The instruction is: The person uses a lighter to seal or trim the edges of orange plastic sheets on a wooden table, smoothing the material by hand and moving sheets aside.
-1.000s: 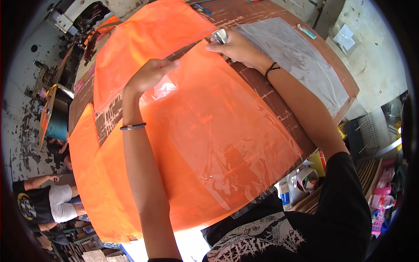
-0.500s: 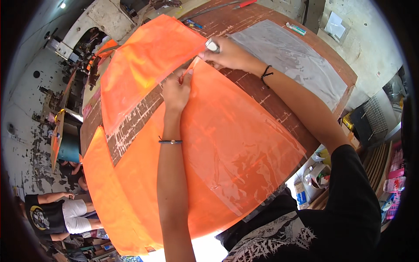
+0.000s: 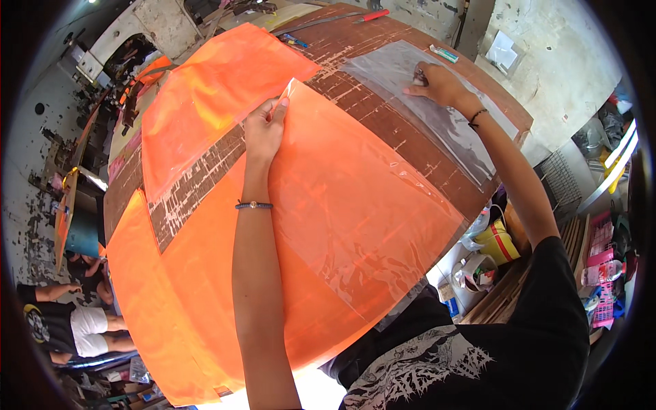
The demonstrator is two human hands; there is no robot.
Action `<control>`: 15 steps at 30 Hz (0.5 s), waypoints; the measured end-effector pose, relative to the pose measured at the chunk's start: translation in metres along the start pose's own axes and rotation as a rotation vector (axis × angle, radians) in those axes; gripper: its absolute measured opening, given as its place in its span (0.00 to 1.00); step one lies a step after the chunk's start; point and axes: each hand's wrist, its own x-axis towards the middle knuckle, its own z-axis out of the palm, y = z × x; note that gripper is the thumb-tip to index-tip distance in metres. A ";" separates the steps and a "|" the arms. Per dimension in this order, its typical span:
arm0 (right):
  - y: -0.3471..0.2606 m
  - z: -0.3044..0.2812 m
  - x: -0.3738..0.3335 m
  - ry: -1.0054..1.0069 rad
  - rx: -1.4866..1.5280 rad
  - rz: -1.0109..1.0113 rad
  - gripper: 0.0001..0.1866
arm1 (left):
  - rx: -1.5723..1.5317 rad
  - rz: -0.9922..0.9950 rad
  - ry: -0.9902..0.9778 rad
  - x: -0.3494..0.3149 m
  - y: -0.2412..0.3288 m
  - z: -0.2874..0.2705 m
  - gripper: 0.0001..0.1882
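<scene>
My left hand (image 3: 263, 131) pinches the top corner of an orange fabric sheet (image 3: 205, 287), its thumb on top. Over the right part of that sheet lies a clear plastic sheet (image 3: 383, 212), wrinkled and shiny near its lower edge. My right hand (image 3: 441, 85) is over a stack of greyish clear plastic sheets (image 3: 444, 130) on the right of the table, fingers curled. What is between those fingers is hard to make out. A second orange sheet (image 3: 225, 96) lies further back, left of my left hand.
The brown table (image 3: 362, 116) has a scratched, worn top. At its far edge lie a red-handled tool (image 3: 372, 15) and a small white-green box (image 3: 444, 53). A yellow bucket (image 3: 497, 242) and wooden strips stand below right. Another person (image 3: 68, 324) is at the lower left.
My right hand has left the corner beside my left hand and moved right onto the greyish plastic sheets. The whitish object it held no longer shows clearly. My left hand keeps its pinch.
</scene>
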 end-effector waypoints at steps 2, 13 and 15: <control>-0.009 -0.003 -0.014 0.189 -0.174 -0.075 0.34 | -0.048 0.013 0.007 0.000 0.003 0.000 0.15; -0.127 0.022 -0.039 -0.212 0.845 -0.100 0.22 | -0.032 -0.027 -0.016 -0.001 -0.001 -0.002 0.15; -0.124 0.018 -0.044 -0.226 0.774 -0.092 0.18 | -0.038 -0.039 -0.028 -0.001 0.003 0.000 0.14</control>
